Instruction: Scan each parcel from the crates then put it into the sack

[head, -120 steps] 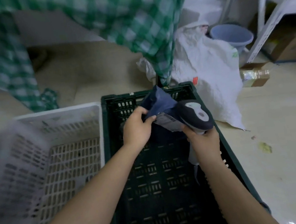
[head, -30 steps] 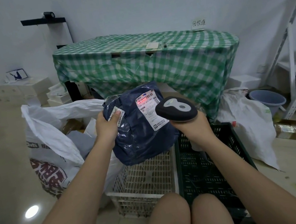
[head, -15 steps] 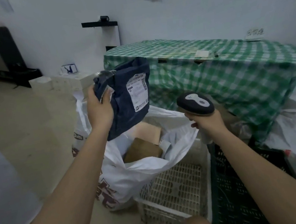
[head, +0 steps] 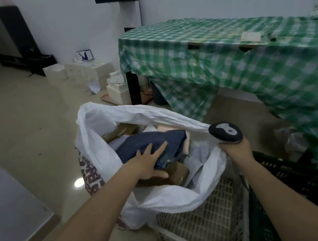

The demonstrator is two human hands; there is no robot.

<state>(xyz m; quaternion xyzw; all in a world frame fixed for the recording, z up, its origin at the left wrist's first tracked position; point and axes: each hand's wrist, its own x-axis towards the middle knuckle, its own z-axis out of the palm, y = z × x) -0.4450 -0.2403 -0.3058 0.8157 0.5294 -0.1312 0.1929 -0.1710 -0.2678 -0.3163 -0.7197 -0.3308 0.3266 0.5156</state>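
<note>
Left-hand grip rests flat, fingers straight, on the navy parcel inside the white sack; right hand clasps the scanner. Soft, light, probably slippery poly bag; best pinched at an edge.

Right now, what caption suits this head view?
Left hand lays dark blue parcel in white sack; right hand grips scanner.

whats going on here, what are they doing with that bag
A person is loading parcels into a white sack on the floor. Their left hand is inside the sack's mouth, fingers spread on a dark blue parcel that lies on top of brown parcels. Their right hand grips a handheld scanner at the sack's near rim. A white crate and a dark green crate sit beside the sack.
</note>
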